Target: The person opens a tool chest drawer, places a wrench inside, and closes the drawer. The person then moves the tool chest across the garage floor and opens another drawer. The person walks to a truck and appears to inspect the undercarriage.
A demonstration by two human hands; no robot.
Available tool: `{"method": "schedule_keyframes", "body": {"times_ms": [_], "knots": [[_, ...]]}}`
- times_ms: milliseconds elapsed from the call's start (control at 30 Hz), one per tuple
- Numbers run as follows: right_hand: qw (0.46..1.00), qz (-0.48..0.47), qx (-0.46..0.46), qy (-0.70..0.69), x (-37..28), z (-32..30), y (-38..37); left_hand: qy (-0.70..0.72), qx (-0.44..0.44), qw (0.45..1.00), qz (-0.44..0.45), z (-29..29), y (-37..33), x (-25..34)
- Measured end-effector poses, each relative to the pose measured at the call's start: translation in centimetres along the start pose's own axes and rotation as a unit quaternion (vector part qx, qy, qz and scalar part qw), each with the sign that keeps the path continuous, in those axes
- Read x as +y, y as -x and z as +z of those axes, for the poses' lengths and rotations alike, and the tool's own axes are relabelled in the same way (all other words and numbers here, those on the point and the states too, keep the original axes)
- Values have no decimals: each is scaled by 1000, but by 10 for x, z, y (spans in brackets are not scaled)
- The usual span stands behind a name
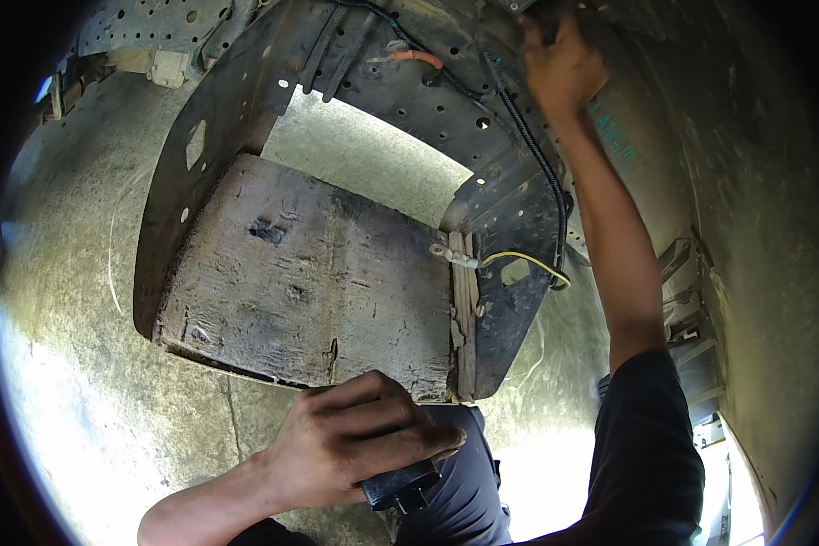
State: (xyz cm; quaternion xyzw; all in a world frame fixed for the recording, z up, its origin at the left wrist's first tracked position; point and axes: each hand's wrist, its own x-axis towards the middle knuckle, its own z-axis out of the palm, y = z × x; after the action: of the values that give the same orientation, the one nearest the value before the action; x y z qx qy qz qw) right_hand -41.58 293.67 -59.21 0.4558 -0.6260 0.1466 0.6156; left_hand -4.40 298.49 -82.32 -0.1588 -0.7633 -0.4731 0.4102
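My left hand (359, 441) is closed around a small black block with metal prongs (400, 490), in front of the near edge of a black metal tray frame (510, 337). Up at the far right, my right hand (562, 73) is raised with its fingers bent against a dark part at the picture's top edge; what they grip is hidden. A worn grey-brown board (291, 264) lies in the frame. On its right side rests a cable lug (455, 257) joined to a yellow wire (523, 257).
A black corrugated conduit (532, 141) runs along the frame's far right side, near a red-sleeved cable (417, 57). A perforated metal rail (155, 27) crosses the far left. A large dark panel (755, 227) stands at the right. Concrete floor (73, 209) surrounds the frame.
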Motion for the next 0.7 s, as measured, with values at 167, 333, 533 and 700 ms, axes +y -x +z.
{"method": "schedule_keyframes", "body": {"times_ms": [167, 333, 533, 700], "knots": [[999, 18, -31, 36, 4, 4, 5, -12, 19, 1000, 10, -1, -2, 1], [1000, -4, -26, 0, 4, 4, 11, -7, 5, 1000, 5, 1, -1, 1], [1000, 2, -13, 13, 5, 5, 12, -4, 8, 1000, 7, 4, 0, -1], [999, 8, -51, 3, 9, 9, 8, -14, -2, 1000, 17, 4, -2, -2]]}}
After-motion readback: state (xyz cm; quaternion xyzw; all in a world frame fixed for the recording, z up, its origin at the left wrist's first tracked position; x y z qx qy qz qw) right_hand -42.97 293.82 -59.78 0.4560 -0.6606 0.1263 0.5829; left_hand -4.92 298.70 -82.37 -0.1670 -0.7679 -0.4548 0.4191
